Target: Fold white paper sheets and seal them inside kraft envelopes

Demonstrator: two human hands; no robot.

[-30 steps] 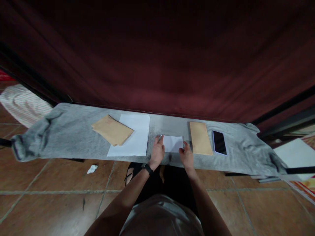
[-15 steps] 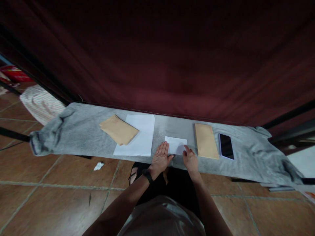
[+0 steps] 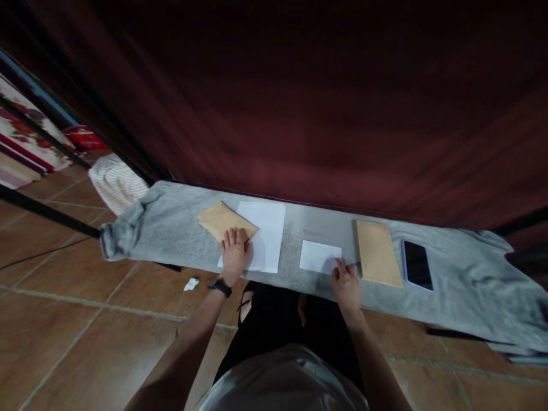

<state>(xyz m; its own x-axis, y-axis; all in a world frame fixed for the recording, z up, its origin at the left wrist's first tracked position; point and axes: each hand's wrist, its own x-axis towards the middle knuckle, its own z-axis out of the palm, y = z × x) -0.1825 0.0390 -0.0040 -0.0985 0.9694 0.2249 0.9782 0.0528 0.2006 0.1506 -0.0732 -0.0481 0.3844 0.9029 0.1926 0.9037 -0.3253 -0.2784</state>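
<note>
A small white folded paper (image 3: 320,257) lies flat in front of me on the grey cloth. My right hand (image 3: 347,287) rests at its lower right corner, fingertips touching the edge, fingers slightly bent and apart. Further left, brown envelopes (image 3: 216,220) lie at a slant, overlapping larger white sheets (image 3: 268,231). My left hand (image 3: 234,257), with a dark band on the wrist, lies over the near edge of these envelopes, fingers stretched out. The thumb side covers part of the white sheets. A second brown envelope stack (image 3: 378,252) is just right of my right hand.
Beyond the right stack lies a phone (image 3: 417,265) with a pale purple edge. The grey cloth (image 3: 171,228) covers a long narrow surface, with a dark red curtain (image 3: 299,142) behind it. Black metal bars stand at both ends. A white scrap (image 3: 191,283) is on the tiled floor.
My left hand has left the small white paper and moved left onto the slanted brown envelopes. My right hand stays at the paper's lower right corner. The view has shifted slightly left.
</note>
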